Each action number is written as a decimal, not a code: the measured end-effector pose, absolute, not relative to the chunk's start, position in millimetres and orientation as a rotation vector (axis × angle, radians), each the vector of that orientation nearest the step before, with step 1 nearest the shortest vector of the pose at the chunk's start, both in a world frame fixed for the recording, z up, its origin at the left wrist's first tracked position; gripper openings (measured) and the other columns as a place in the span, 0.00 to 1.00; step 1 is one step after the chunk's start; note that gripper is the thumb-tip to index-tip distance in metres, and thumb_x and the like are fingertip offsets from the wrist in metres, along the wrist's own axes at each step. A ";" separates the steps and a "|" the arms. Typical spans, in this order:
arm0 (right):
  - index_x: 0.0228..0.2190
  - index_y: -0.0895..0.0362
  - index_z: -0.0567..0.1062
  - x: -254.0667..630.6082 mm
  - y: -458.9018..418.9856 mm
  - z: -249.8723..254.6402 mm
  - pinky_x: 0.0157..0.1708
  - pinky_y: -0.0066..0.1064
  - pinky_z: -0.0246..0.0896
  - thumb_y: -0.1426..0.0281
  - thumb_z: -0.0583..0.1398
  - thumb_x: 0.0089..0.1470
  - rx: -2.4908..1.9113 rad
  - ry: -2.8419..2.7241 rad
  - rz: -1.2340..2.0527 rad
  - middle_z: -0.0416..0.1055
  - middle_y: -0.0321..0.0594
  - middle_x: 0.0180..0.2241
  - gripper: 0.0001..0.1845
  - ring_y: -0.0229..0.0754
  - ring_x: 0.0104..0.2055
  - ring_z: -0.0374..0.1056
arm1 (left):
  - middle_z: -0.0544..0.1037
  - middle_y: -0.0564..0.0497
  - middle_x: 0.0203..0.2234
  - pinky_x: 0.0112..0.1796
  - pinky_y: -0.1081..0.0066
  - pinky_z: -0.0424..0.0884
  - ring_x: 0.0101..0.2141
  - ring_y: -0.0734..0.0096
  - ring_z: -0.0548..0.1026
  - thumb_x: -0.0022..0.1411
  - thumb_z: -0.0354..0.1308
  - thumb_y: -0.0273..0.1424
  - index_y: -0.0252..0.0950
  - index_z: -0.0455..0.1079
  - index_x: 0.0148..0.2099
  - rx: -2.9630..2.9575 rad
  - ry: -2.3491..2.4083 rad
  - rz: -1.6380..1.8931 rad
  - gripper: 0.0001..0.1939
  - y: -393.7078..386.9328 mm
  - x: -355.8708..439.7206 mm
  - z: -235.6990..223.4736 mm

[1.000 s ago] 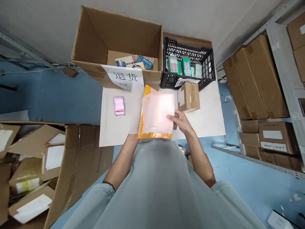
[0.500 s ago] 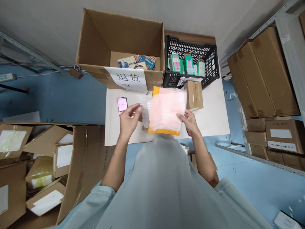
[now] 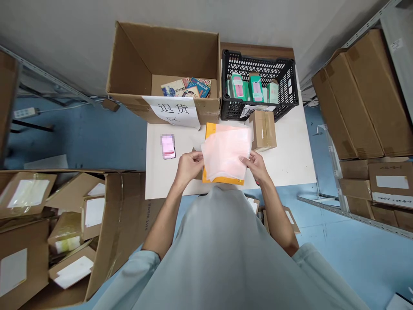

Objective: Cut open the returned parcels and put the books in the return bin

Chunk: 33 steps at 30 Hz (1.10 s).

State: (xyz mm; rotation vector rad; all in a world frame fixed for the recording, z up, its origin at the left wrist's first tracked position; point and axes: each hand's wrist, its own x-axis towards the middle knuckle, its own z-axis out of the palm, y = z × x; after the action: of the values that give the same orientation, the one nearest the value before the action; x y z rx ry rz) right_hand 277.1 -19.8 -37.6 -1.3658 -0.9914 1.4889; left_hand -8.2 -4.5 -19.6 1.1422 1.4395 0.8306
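Both of my hands hold a thin, translucent pinkish plastic bag [image 3: 227, 153] over the near edge of a white table [image 3: 290, 159]. My left hand [image 3: 190, 165] pinches the bag's left edge. My right hand [image 3: 256, 165] grips its right edge. Under the bag lies a yellow-orange book [image 3: 209, 129], mostly covered by it. A phone [image 3: 168, 146] with a pink screen rests on the table to the left of my left hand.
A small taped cardboard box [image 3: 263, 130] sits right of the bag. Behind are a large open carton [image 3: 135, 73] with books and a paper sign, and a black crate [image 3: 290, 86] with green boxes. Cartons of parcels stand at left; shelves of boxes at right.
My left hand came up from under the bag, reached left, then closed on the bag's left edge. The bag shifted slightly right and is now held flatter between both hands.
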 end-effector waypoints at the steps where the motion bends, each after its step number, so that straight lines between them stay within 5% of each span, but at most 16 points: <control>1: 0.47 0.51 0.85 278.0 -18.6 -38.3 0.57 0.49 0.81 0.44 0.80 0.46 -1.358 -0.993 1.498 0.88 0.44 0.53 0.34 0.55 0.55 0.83 | 0.89 0.45 0.35 0.47 0.56 0.85 0.38 0.52 0.87 0.51 0.78 0.50 0.36 0.86 0.36 1.121 1.431 0.841 0.22 -3.6 -7.5 -19.4; 8: 0.48 0.51 0.84 292.0 -5.1 -42.9 0.52 0.45 0.82 0.46 0.80 0.47 -1.404 -0.997 1.313 0.87 0.43 0.51 0.33 0.53 0.50 0.83 | 0.86 0.48 0.32 0.36 0.66 0.81 0.33 0.61 0.83 0.50 0.79 0.47 0.37 0.85 0.37 0.996 1.539 1.041 0.20 -3.8 -32.1 8.4; 12: 0.42 0.52 0.86 295.4 -1.3 -35.5 0.48 0.42 0.80 0.49 0.73 0.59 -1.468 -1.260 1.112 0.85 0.41 0.43 0.20 0.52 0.47 0.80 | 0.86 0.49 0.34 0.38 0.67 0.82 0.35 0.63 0.82 0.49 0.80 0.44 0.38 0.84 0.38 0.977 1.677 1.207 0.19 -7.9 -70.7 25.5; 15: 0.38 0.52 0.87 285.4 -1.8 -28.2 0.48 0.41 0.77 0.61 0.66 0.68 -1.567 -1.662 0.859 0.82 0.43 0.47 0.11 0.52 0.47 0.77 | 0.86 0.50 0.32 0.37 0.69 0.80 0.32 0.68 0.80 0.51 0.79 0.39 0.35 0.84 0.37 0.935 1.755 1.361 0.15 -13.3 -98.3 37.3; 18: 0.40 0.52 0.87 262.2 -5.5 -28.0 0.50 0.42 0.73 0.73 0.59 0.70 -1.695 -2.049 0.614 0.80 0.47 0.52 0.15 0.54 0.52 0.75 | 0.85 0.53 0.29 0.36 0.72 0.78 0.30 0.73 0.77 0.51 0.78 0.35 0.35 0.85 0.36 0.950 1.792 1.476 0.12 -18.4 -118.2 48.7; 22: 0.46 0.54 0.86 221.4 -13.2 -45.2 0.57 0.43 0.68 0.77 0.56 0.74 -1.743 -2.521 0.414 0.79 0.51 0.53 0.18 0.56 0.57 0.69 | 0.84 0.52 0.28 0.32 0.74 0.74 0.28 0.75 0.75 0.50 0.78 0.33 0.34 0.86 0.37 0.981 1.809 1.558 0.12 -22.1 -135.5 56.9; 28: 0.55 0.61 0.83 180.4 -16.7 -83.6 0.55 0.39 0.69 0.84 0.53 0.72 -1.850 -2.789 0.712 0.76 0.58 0.61 0.22 0.54 0.61 0.72 | 0.83 0.53 0.28 0.31 0.73 0.72 0.27 0.75 0.73 0.52 0.76 0.34 0.34 0.86 0.38 1.032 1.773 1.596 0.11 -20.3 -154.5 58.9; 33: 0.62 0.57 0.82 177.7 -12.6 -85.0 0.54 0.36 0.72 0.80 0.61 0.70 -1.907 -2.696 0.852 0.83 0.51 0.57 0.22 0.51 0.57 0.79 | 0.84 0.54 0.29 0.32 0.74 0.73 0.28 0.75 0.75 0.52 0.78 0.34 0.34 0.85 0.38 1.045 1.706 1.527 0.12 -9.2 -149.6 63.0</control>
State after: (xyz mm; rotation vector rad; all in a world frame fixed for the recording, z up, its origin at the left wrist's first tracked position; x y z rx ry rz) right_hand 177.7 -12.6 -85.0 -1.9072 -2.6960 0.8525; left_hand -149.6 -9.2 63.0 1.0446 1.7059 1.5272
